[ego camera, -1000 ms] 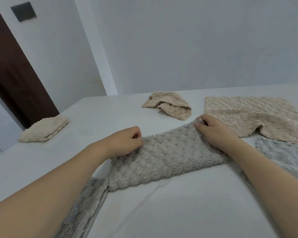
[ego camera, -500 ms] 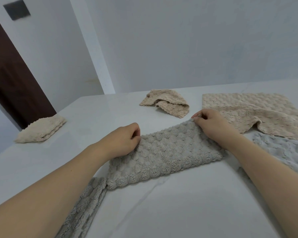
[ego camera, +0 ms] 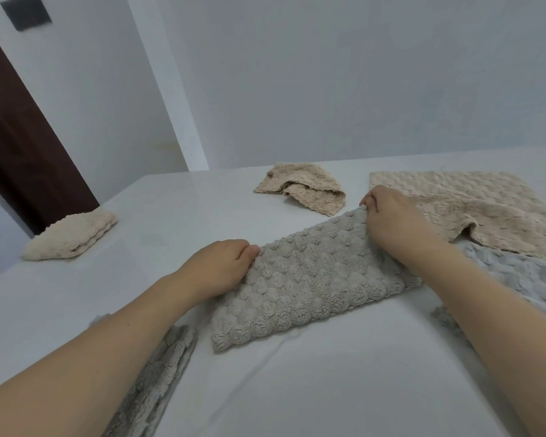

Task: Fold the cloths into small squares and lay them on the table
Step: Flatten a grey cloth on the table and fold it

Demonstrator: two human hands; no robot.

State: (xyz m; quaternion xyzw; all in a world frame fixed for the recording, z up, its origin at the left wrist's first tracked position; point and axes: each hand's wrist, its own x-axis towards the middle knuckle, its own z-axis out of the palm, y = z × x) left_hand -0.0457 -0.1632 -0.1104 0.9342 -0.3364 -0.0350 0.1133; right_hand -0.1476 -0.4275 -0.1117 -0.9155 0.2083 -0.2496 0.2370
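Note:
A grey bubble-textured cloth (ego camera: 309,279), folded into a long strip, lies across the middle of the white table (ego camera: 328,373). My left hand (ego camera: 221,266) grips its far left corner. My right hand (ego camera: 388,219) pinches its far right corner and holds that corner slightly raised. A beige cloth folded into a small square (ego camera: 71,236) lies at the table's left edge. A crumpled beige cloth (ego camera: 300,190) lies at the back centre. A larger beige cloth (ego camera: 470,209) is spread at the back right.
A pale grey cloth (ego camera: 524,279) lies at the right, partly under my right forearm. Another grey cloth (ego camera: 158,380) hangs at the near left under my left forearm. A dark brown door (ego camera: 19,146) stands at left behind the table; white walls lie behind.
My right hand has lifted the strip's far right corner a little. My left hand keeps its hold on the left corner, and the strip has hardly shifted.

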